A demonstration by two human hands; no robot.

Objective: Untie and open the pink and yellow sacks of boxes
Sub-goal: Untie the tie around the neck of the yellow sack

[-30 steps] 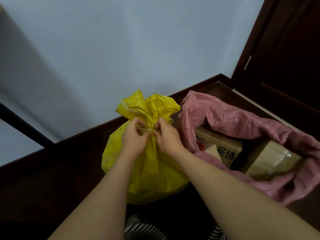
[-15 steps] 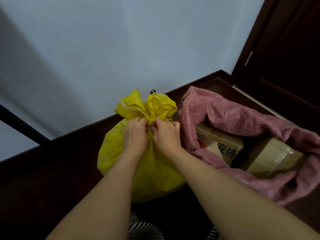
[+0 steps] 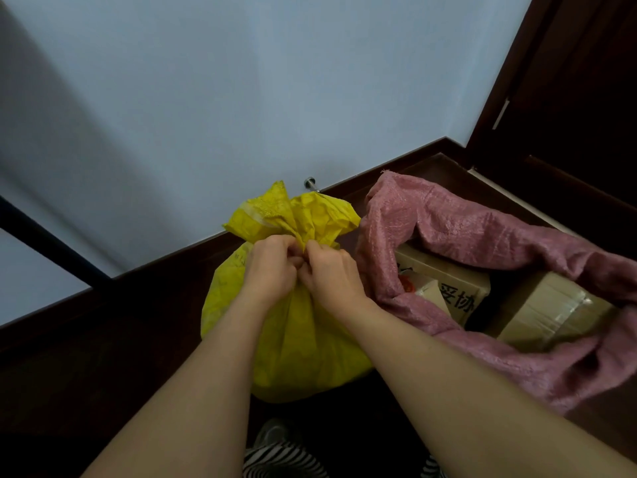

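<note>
A yellow sack (image 3: 303, 343) stands on the dark floor against the wall, its neck bunched and tied, with the loose top flaring above. My left hand (image 3: 270, 269) and my right hand (image 3: 332, 274) meet at that neck, fingers pinched on the tie, which they hide. To the right lies the pink sack (image 3: 482, 229), its mouth wide open. Inside it I see a cardboard box with black printed characters (image 3: 455, 288) and a taped cardboard box (image 3: 551, 308).
A pale wall with a dark skirting board runs behind the sacks, with a small metal door stop (image 3: 309, 182) on it. A dark wooden door and frame (image 3: 568, 98) stand at the right. Striped trouser legs (image 3: 282, 458) show at the bottom.
Both hands have closed in tighter on the yellow sack's neck, from fingertips pinching the tie to fingers curled over it. The sack has barely shifted.
</note>
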